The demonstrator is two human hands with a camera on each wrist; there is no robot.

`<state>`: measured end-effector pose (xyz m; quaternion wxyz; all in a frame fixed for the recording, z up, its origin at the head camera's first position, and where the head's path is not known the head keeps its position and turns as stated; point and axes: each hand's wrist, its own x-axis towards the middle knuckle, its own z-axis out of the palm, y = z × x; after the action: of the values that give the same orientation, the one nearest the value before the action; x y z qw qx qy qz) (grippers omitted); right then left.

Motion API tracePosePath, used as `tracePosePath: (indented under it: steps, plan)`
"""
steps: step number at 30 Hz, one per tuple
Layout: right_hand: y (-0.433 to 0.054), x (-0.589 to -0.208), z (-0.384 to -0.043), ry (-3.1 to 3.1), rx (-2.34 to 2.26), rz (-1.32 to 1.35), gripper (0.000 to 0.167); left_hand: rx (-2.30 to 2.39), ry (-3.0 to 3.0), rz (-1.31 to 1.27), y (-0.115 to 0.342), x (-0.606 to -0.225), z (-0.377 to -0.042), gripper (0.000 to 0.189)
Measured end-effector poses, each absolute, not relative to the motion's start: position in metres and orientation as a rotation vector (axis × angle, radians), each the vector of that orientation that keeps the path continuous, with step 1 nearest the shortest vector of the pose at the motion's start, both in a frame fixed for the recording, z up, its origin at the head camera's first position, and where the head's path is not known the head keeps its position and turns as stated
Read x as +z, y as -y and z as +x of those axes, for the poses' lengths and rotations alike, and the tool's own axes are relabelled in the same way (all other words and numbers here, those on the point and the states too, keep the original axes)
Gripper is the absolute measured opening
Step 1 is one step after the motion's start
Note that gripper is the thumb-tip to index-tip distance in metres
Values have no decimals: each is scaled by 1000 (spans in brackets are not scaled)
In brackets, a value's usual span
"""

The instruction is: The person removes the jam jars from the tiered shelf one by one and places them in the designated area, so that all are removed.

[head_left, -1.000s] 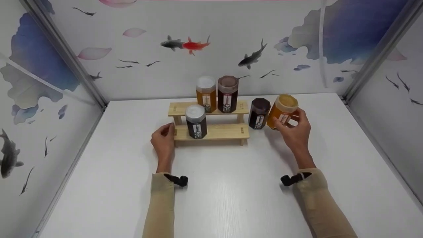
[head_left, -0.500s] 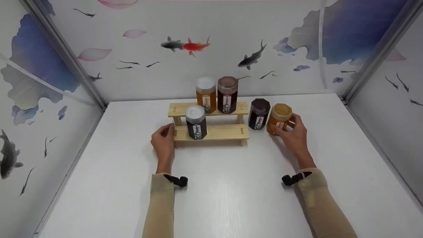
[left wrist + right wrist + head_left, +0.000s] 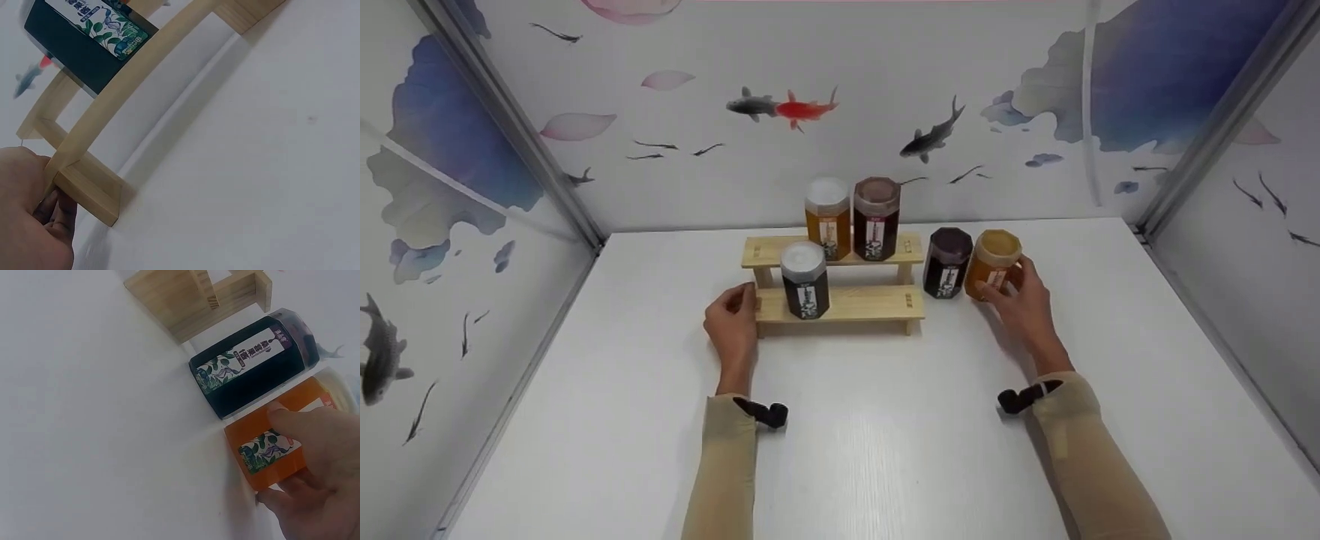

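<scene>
My left hand (image 3: 730, 319) pinches the left end of a two-tier wooden rack (image 3: 859, 302); in the left wrist view the thumb and fingers meet at the lower board's end (image 3: 62, 160). My right hand (image 3: 1021, 304) grips an amber jar (image 3: 988, 279) with a yellow lid, thumb across its front near the label. Close to its left stands a dark jar (image 3: 947, 264) with a purple lid, on the table right of the rack. A white-lidded dark jar (image 3: 805, 283) stands on the lower tier. A white-lidded amber jar (image 3: 826, 221) and a brown-lidded dark red jar (image 3: 876, 221) share the upper tier.
The white table (image 3: 840, 450) runs up to a back wall (image 3: 675, 180) printed with fish and petals. Side walls with metal corner posts (image 3: 1207, 127) close in left and right. A black camera strap (image 3: 761, 412) sits on each wrist.
The amber jar in my right hand has gone from tilted and slightly higher to upright, close beside the purple-lidded jar. My left hand stays at the rack's end.
</scene>
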<state>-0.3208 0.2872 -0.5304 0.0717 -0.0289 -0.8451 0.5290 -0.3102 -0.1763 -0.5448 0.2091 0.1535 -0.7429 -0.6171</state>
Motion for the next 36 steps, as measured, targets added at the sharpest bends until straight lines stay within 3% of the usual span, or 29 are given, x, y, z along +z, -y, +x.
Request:
tracePosePath:
  steps: [22, 27, 36]
  plan:
    - [-286, -530, -325, 2553, 1563, -92, 94, -1695, 2099, 447, 175, -543, -309, 29]
    - [-277, -520, -322, 2499, 1516, -61, 99, -1723, 2136, 433, 180, -542, -309, 32]
    - [-248, -491, -309, 2280, 1319, -63, 93, -1761, 2228, 411, 190, -536, -308, 31]
